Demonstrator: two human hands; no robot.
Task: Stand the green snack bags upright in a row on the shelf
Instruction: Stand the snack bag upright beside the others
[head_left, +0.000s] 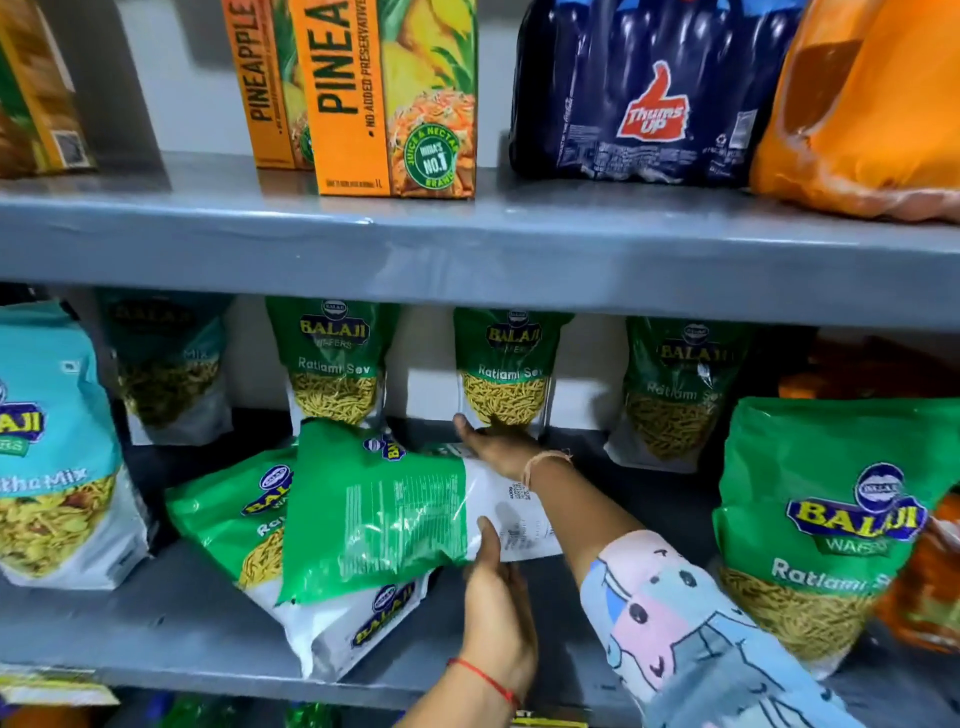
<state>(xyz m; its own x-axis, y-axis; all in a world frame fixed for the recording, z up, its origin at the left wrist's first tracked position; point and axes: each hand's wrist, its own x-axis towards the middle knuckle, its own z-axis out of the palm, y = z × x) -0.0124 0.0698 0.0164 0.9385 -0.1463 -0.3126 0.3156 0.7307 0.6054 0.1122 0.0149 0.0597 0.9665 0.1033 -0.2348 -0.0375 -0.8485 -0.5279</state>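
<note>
The step in hand is lifting one fallen green bag from the pile at the front of the lower shelf (171, 623) so it can be stood up. The top bag (374, 509) lies tilted with its printed back facing the camera, resting on two more fallen bags (234, 514) that lie flat beneath it toward 7 o'clock. The left hand (496, 608) supports the top bag from below at its white bottom end, thumb pressed on the film, fingers under it. The right hand (493, 444) reaches in at 12 o'clock of that bag, fingers spread and open; its palm appears to touch the bag's far edge, but a closed grip cannot be confirmed. The hands are apart, one at each side of the bag's lower end. Three green bags (501, 364) already stand upright along the back wall, and one large bag (831, 525) stands at 3 o'clock near the front edge. The next move likely calls for rotating the bag base-down — front outward — and setting it in a gap of the row, with both hands steadying the soft, shifting contents.
</note>
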